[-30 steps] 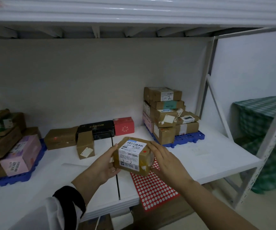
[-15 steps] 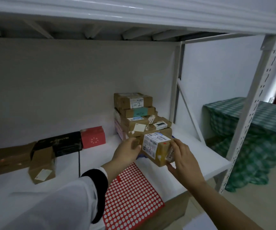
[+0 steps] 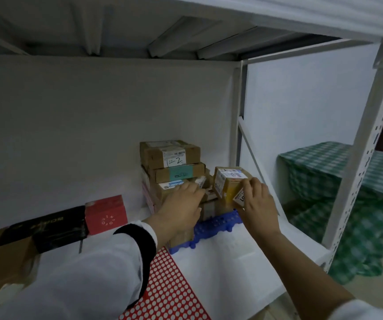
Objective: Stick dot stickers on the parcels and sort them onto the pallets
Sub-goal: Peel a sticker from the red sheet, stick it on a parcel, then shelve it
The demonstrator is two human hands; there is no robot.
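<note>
1. Nearest on the white shelf (image 3: 232, 262), a red sticker sheet (image 3: 169, 289) covered in white dots is lying flat, with its near end running over the shelf edge.
2. Above it, a white sleeve (image 3: 107, 269) with a black cuff is reaching in from the left.
3. Just beyond the cuff, the left hand (image 3: 181, 211) is stretching forward with its fingers fairly straight, gripping nothing and touching the lower parcels of the stack (image 3: 169, 155).
4. To its right, the right hand (image 3: 258, 204) is grasping the small parcel (image 3: 228, 181), with fingers curling over its near right corner.
5. That parcel is a squat brown cardboard box. A white shipping label with a blue strip is wrapping over its top and left face, yellowish tape is covering its near face, and a second white label with printed digits is showing under the fingers.
6. It is sitting over the low boxes on the right side of the blue pallet (image 3: 215, 224), just beside the tall stack. Whether it is resting its full weight there is not clear.
7. The top box of the stack is showing a label with "2" handwritten on it.
8. Further left, a red box (image 3: 106, 214) is standing against a black box (image 3: 49, 229).
9. Far right, beyond the rack, a green checked cloth (image 3: 370, 181) is draping over something.
</note>
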